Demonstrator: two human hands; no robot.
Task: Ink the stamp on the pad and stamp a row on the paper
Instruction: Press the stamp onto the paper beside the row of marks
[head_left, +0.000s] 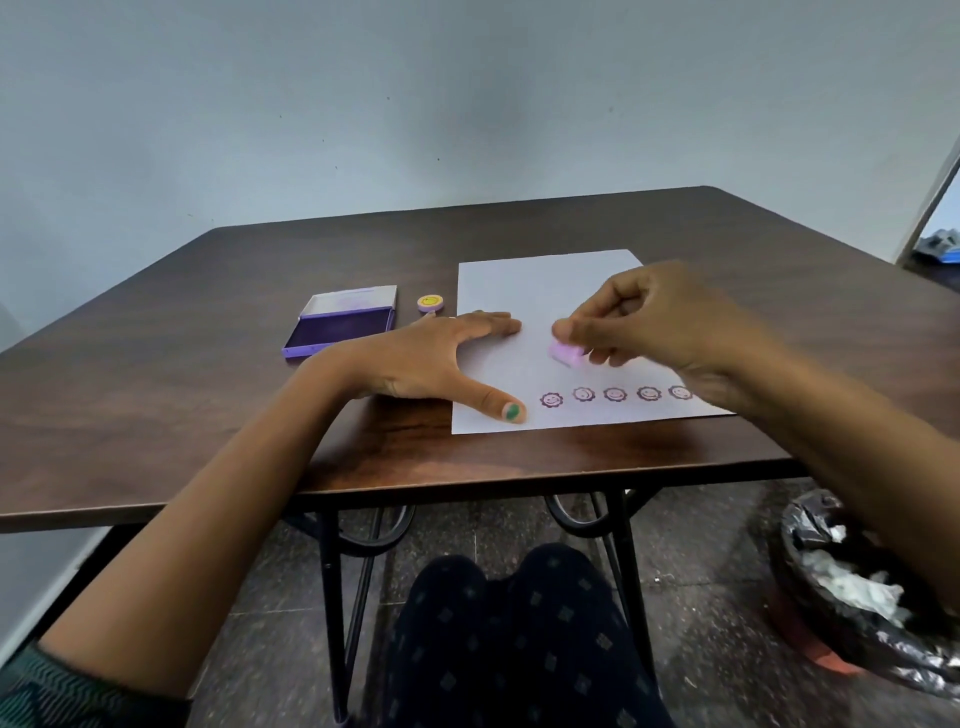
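Note:
A white sheet of paper lies on the dark wooden table. Along its near edge runs a row of several purple smiley stamp prints. My right hand is shut on a small pink-purple stamp, held just above the paper's middle, blurred. My left hand lies flat and open on the paper's left edge, thumb near the first print. The open purple ink pad sits to the left of the paper, its lid raised.
A small round yellow smiley cap lies between the ink pad and the paper. A bin lined with a black bag stands on the floor at the right. My knees are under the table's near edge.

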